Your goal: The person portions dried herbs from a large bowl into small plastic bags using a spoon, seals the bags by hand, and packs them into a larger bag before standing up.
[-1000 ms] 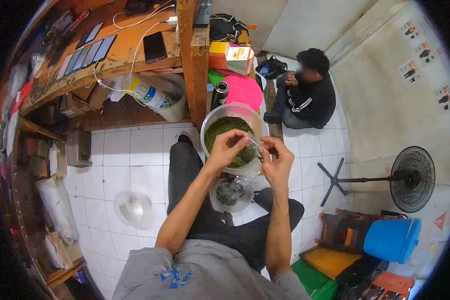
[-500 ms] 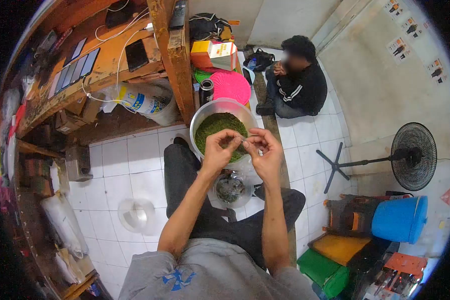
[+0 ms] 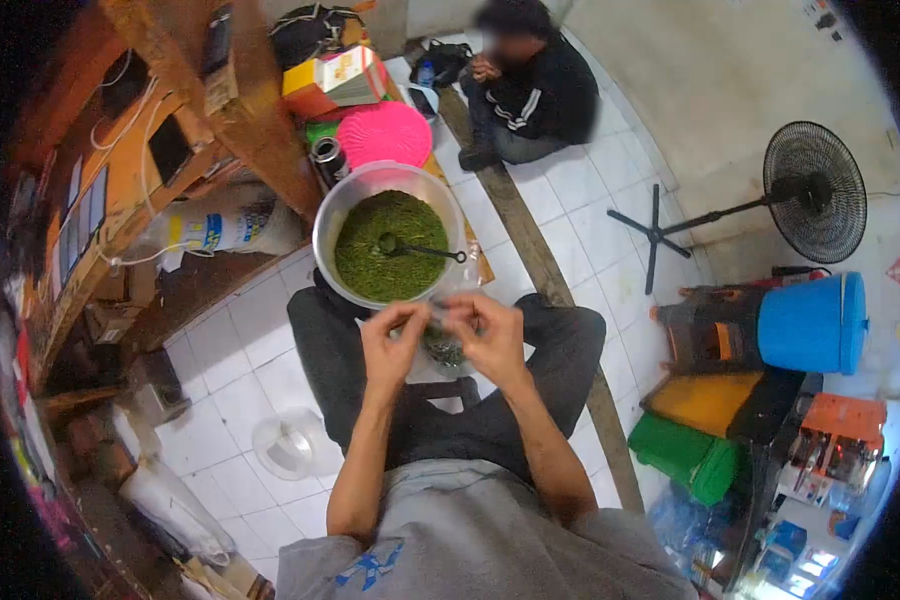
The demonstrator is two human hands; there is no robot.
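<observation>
Print: the blue-and-yellow lettering on the sack (image 3: 213,232) is too small to read, as is that on the red-and-yellow box (image 3: 310,92); the grey shirt (image 3: 450,525) bears a blue emblem.
Change: half a second ago the hands were over the tub; now they are at its near rim, leaving a black-handled scoop (image 3: 425,251) in sight. The view has swung, cutting most of the wall posters (image 3: 826,20) out.
Left grip: thumb and finger of the left hand (image 3: 394,345) pinch close together; I cannot tell what lies between.
Right grip: the right hand (image 3: 485,340) is blurred, fingers bent; I cannot tell what it grasps.
Tub: the white tub (image 3: 323,232) holds shredded green material (image 3: 365,235), the scoop resting on it, beyond the hands.
Surface: wooden, at left, the surface (image 3: 120,168) carries phones (image 3: 92,208) and cables.
Room: white tile floor (image 3: 560,222), a standing fan (image 3: 815,192), a blue bucket (image 3: 810,322), another person (image 3: 540,100) seated on the floor.
</observation>
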